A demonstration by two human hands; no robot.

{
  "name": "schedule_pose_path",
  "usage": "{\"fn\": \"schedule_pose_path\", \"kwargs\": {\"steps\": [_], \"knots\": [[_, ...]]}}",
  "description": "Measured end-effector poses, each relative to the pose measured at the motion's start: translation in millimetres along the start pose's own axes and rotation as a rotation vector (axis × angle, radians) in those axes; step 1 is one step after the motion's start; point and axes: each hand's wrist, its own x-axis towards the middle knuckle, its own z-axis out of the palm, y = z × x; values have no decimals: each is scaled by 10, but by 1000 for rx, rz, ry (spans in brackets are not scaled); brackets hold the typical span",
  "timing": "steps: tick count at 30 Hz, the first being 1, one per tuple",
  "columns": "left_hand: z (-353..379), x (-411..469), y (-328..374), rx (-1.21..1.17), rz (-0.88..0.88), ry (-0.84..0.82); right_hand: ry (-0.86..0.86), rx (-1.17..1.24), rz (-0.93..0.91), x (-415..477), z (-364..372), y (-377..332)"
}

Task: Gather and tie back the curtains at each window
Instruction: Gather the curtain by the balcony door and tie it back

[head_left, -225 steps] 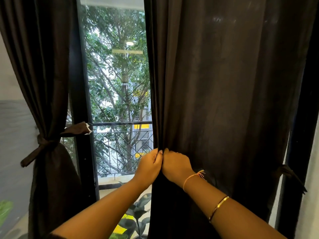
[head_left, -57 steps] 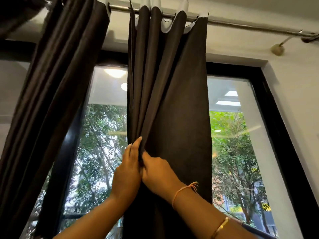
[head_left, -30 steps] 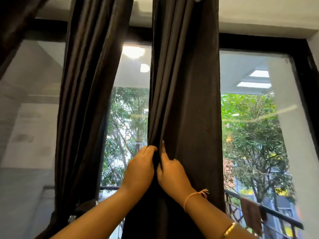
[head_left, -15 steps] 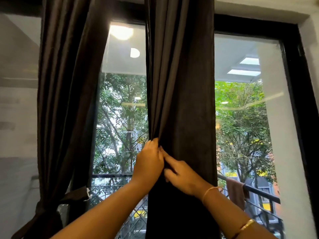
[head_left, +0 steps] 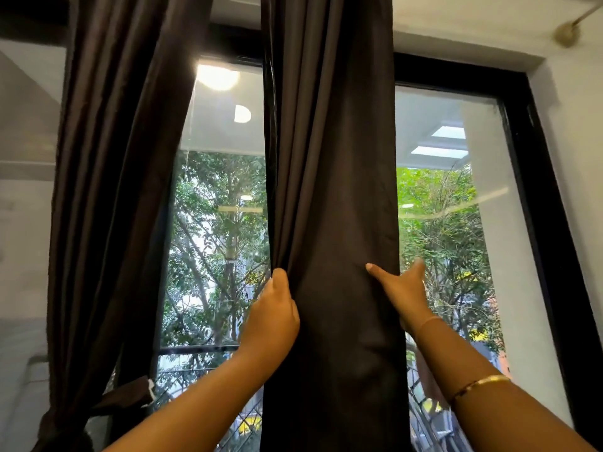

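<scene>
Tied curtain (head_left: 107, 190): hangs at the left edge of the window (head_left: 222, 256), cinched low by its tie-back (head_left: 127, 396); that side looks done.
Left hand (head_left: 274, 321): fingers curled round the pleated left edge of the loose curtain, gripping it as half a second ago.
Loose curtain (head_left: 336, 190): bunched into a narrow column mid-window, glass showing on both sides.
Right hand (head_left: 403, 288): has left its place beside the left hand and crossed to the column's right edge; thumb spread flat on the fabric, fingers straight past the edge, pinching nothing.
Meaning: pleating seems finished; the hands now bracket the column, probably to squeeze it and carry it to the window's right edge for tying.
</scene>
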Motion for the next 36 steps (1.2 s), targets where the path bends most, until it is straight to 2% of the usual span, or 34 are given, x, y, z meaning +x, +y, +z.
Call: {"fn": "schedule_pose_path", "kwargs": {"steps": [1,2,4,7,10,13,18,22,28,36], "knots": [[-10,-10,8,-3,1,-2,9,17,19,-18,-8,18],[-18,-19,14,-3,3,-3,50,-50,-38,-62,-9,35],[-23,-44,11,-5,12,-4,111,-288,-248,-194,56,98],[-5,-87,10,2,23,-33,26,-496,-487,-448,278,175],[32,-166,7,27,29,-49,-16,-545,-621,-662,504,235],[40,-275,-30,-15,84,-46,-56,-455,-714,-852,622,279],[-3,-390,-129,-2,107,-37,-58,-289,-608,-1017,609,418],[29,-537,-180,-9,122,-44,-17,-307,-523,-1062,574,548],[185,-760,-252,-110,88,-76,-115,-395,-540,-1287,542,858],[428,-1230,-404,-199,-25,-124,-288,-215,-391,-1655,357,1284]]}}
